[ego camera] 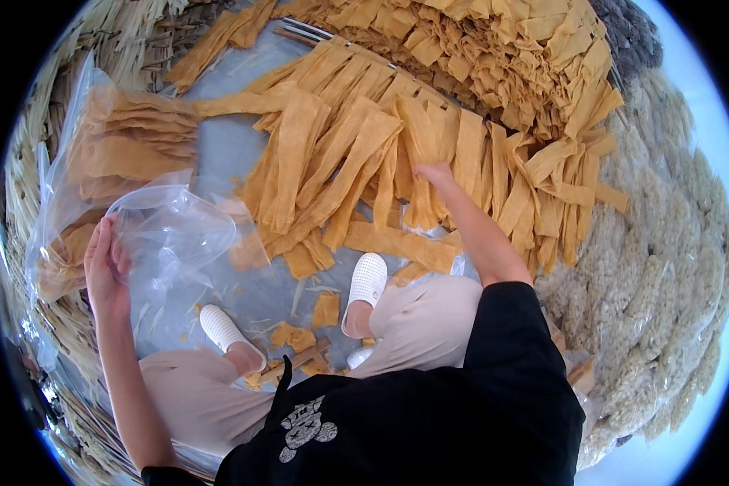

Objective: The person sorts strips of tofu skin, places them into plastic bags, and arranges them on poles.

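Note:
On the left, my left hand [106, 261] has its fingers and thumb on the edge of a clear plastic bag [176, 225]. Close beside it, a second clear bag holds a stack of folded yellow-brown sheets [140, 140]. My right hand [435, 175] is farther out, its fingers closed around one flat yellow-brown strip [422, 130] of thin, fibrous-looking material. That strip lies among many similar strips [310, 146] that fan towards me from a row of rods [389, 64]. Part of my right hand's grip is hidden by the strip and the hand itself.
A large heap of the same yellow-brown pieces [480, 54] rises behind the rods. Plastic-wrapped bundles of dried plumes [656, 285] line the right, and pale dried stalks [115, 42] the left. Scraps [294, 335] and a wooden piece [304, 358] lie on the grey floor near my white shoes [367, 279].

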### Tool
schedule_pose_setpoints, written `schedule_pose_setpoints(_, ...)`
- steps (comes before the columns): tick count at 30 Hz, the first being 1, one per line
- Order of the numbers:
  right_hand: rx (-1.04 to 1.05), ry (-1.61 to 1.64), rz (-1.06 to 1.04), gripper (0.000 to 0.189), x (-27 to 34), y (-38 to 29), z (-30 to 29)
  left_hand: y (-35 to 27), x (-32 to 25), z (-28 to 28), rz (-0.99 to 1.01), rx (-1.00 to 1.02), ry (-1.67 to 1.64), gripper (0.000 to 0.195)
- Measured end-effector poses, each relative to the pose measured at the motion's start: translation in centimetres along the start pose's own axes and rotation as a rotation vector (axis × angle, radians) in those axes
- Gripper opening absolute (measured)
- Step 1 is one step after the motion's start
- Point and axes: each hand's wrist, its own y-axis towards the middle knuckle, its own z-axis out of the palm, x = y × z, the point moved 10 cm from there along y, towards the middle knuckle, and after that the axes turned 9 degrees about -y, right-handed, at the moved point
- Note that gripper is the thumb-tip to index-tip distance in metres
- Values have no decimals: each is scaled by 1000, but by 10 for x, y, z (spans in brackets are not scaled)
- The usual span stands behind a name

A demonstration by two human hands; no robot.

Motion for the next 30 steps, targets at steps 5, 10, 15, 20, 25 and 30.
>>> schedule_pose_setpoints(5, -74, 357, -249, 44, 27, -65, -25, -3, -1, 13, -2, 24, -3, 19)
schedule_pose_setpoints(10, 185, 453, -428, 41, 95, -172, -36, -11, 3, 29, 17, 119, 86, 20)
schedule_pose_setpoints(15, 406, 552, -477, 43, 166, -252, -28, -18, 1, 35, 75, 128, 145, 20)
schedule_pose_setpoints(20, 514, 433, -603, 47, 227, -324, 14, -22, -14, 18, 179, 88, 121, 19)
schedule_pose_setpoints(25, 743, 507, -430, 69, 221, -365, 75, -25, -13, 19, 180, 138, 77, 19)
schedule_pose_setpoints(30, 835, 220, -472, 79, 208, -411, 132, -31, -24, 3, 199, 84, 46, 19)
